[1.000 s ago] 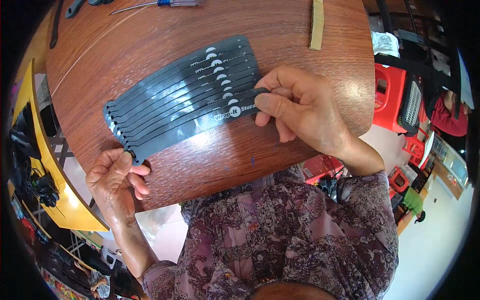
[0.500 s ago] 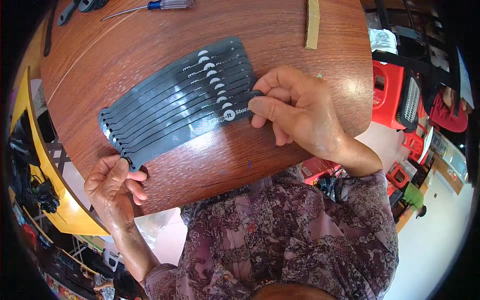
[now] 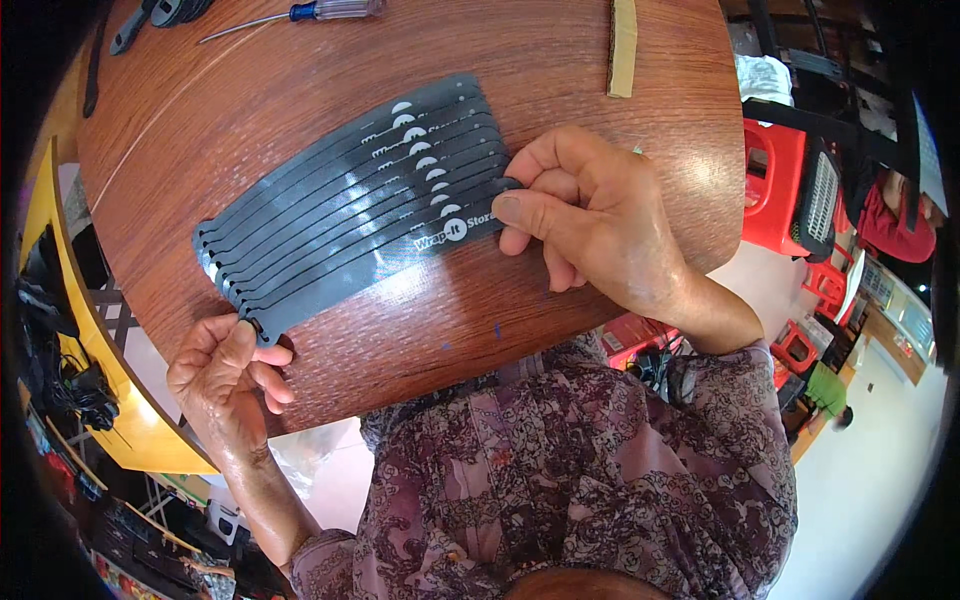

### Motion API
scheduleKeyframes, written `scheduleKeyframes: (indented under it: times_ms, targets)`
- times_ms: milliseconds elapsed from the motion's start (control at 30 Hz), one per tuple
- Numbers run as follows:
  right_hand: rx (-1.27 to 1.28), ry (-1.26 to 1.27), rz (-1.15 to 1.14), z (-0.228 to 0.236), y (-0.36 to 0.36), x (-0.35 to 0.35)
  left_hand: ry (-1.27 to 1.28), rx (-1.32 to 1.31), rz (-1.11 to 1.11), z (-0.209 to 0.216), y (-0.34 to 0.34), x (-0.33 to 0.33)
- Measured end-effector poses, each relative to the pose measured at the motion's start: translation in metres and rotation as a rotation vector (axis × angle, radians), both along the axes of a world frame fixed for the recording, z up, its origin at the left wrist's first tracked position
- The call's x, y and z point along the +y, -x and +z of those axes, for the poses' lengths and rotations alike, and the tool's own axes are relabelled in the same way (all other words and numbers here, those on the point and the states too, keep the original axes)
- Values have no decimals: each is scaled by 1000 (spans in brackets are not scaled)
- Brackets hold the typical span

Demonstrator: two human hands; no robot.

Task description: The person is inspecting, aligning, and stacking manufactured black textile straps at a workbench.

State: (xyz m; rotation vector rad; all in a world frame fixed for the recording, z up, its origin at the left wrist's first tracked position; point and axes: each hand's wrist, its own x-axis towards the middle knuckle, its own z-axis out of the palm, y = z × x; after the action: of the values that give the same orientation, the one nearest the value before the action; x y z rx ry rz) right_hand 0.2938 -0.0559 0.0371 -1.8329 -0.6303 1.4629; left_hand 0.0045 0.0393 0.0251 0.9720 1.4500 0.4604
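Dark grey flat straps point(image 3: 340, 215) lie on the brown table in an overlapping fan, several of them, slanting up to the right. Each shows a narrow edge, white printing toward its right part and a tab at its left end. My left hand point(image 3: 225, 355) pinches the left end of the nearest strap between thumb and fingers. At the opposite end, my right hand point(image 3: 590, 215) grips that strap's right end between thumb and forefinger, its other fingers curled below. My right thumb and fingers cover the tip there.
A screwdriver point(image 3: 335, 9) with a blue and clear handle lies at the table's far edge, near dark coiled straps point(image 3: 178, 10). A cardboard strip point(image 3: 622, 50) rests at far right. Beyond the wooden table point(image 3: 560, 60) stand a red stool point(image 3: 775, 190) and a yellow table point(image 3: 130, 420).
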Motion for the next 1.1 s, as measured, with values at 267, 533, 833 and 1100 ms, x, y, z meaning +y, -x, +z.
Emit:
scheduleKeyframes:
  times_ms: [267, 533, 833, 1100]
  targets:
    - [-24, 23, -4, 1, 3, 3, 4, -16, 10, -1, 2, 1]
    - [-28, 19, -10, 0, 2, 3, -2, 20, 0, 1, -2, 0]
    - [-71, 14, -2, 1, 4, 5, -1, 10, 1, -1, -1, 0]
    - [-74, -2, -7, -3, 10, 9, 5, 12, 9, -1, 2, 4]
